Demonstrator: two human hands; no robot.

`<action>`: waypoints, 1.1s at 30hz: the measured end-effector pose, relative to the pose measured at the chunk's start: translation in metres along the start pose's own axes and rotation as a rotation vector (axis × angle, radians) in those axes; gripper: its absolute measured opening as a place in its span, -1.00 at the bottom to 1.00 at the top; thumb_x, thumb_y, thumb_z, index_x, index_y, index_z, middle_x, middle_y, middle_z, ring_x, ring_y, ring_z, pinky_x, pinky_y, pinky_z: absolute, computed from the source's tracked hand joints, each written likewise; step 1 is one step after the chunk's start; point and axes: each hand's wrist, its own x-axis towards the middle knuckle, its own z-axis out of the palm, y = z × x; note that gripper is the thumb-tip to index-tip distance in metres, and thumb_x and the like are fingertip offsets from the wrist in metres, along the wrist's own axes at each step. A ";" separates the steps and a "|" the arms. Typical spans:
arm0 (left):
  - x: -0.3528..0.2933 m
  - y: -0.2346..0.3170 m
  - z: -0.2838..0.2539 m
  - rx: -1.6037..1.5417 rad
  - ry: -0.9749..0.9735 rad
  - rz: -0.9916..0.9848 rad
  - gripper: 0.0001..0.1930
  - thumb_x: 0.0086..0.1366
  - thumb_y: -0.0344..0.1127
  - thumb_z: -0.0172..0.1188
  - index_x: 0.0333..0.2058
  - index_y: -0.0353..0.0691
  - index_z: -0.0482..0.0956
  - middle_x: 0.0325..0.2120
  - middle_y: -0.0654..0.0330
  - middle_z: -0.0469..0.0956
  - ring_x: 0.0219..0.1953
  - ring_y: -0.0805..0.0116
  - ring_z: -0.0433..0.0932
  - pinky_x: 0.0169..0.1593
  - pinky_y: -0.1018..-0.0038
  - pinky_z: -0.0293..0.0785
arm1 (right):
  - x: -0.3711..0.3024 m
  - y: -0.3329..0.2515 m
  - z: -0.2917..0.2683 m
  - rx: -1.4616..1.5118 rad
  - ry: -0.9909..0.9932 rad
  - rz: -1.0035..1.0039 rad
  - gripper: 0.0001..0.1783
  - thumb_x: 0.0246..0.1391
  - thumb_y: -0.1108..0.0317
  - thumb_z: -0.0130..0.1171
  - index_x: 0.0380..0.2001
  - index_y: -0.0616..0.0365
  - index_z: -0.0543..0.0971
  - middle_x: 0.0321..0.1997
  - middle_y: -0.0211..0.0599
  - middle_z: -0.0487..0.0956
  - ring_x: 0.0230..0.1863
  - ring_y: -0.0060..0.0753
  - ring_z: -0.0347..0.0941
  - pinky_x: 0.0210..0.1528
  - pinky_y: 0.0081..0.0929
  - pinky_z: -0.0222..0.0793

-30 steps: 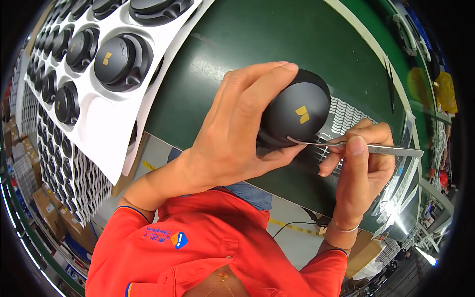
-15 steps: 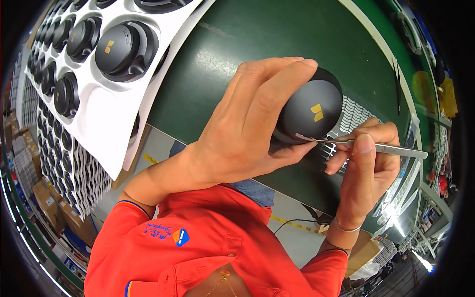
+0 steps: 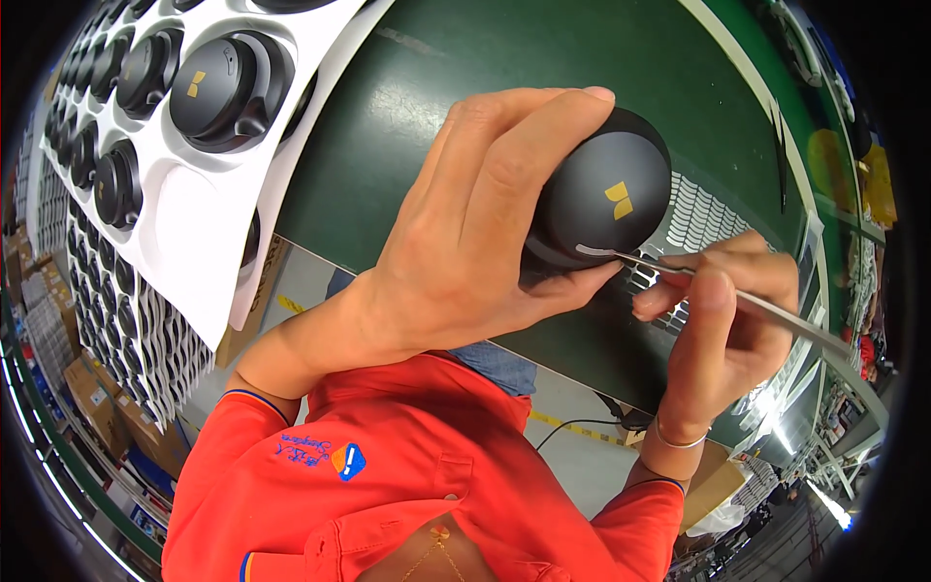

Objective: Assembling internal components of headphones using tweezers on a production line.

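Silver metal tweezers (image 3: 813, 332) sit pinched in the right hand (image 3: 722, 335), tips at a thin pale strip (image 3: 594, 251) on the rounded matte-black earcup (image 3: 592, 199), which the left hand (image 3: 465, 228) (fingers curled wide around it) holds above the green surface (image 3: 388, 165).

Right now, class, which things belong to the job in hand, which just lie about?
Job:
dark earcup (left hand)
silver tweezers (right hand)
pale strip
patterned sheet
probably white tray

Seemingly lying about:
black tool
yellow item
cardboard boxes

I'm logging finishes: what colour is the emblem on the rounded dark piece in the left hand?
The emblem is golden yellow, as the head view shows.
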 end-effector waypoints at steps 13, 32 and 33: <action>0.008 0.011 -0.006 -0.034 -0.124 -0.188 0.03 -0.27 -0.35 0.63 0.19 -0.46 0.21 0.00 -0.09 0.42 -0.01 0.15 0.54 0.05 0.37 0.52 | -0.016 -0.007 -0.004 -0.556 -0.191 -0.512 -0.77 0.09 0.46 0.26 -0.16 0.20 0.53 -0.24 -0.05 0.63 -0.34 -0.06 0.63 -0.35 -0.28 0.53; 0.004 0.035 -0.030 -0.241 -0.917 -0.246 -0.25 -0.15 -0.21 0.55 0.05 -0.23 0.42 -0.02 0.12 0.51 0.25 0.03 0.37 0.33 0.03 0.02 | 0.023 0.038 -0.058 0.156 -0.272 0.331 -0.87 0.06 0.60 0.26 -0.30 0.34 0.54 -0.36 -0.22 0.59 -0.37 -0.49 0.59 -0.36 -0.67 0.46; 0.003 0.033 -0.029 -0.231 -0.917 -0.242 -0.26 -0.15 -0.19 0.55 0.04 -0.22 0.43 -0.03 0.13 0.51 0.27 0.04 0.35 0.33 0.02 0.01 | 0.022 0.041 -0.057 0.162 -0.270 0.339 -0.87 0.06 0.60 0.26 -0.30 0.34 0.54 -0.36 -0.22 0.59 -0.37 -0.49 0.59 -0.36 -0.67 0.46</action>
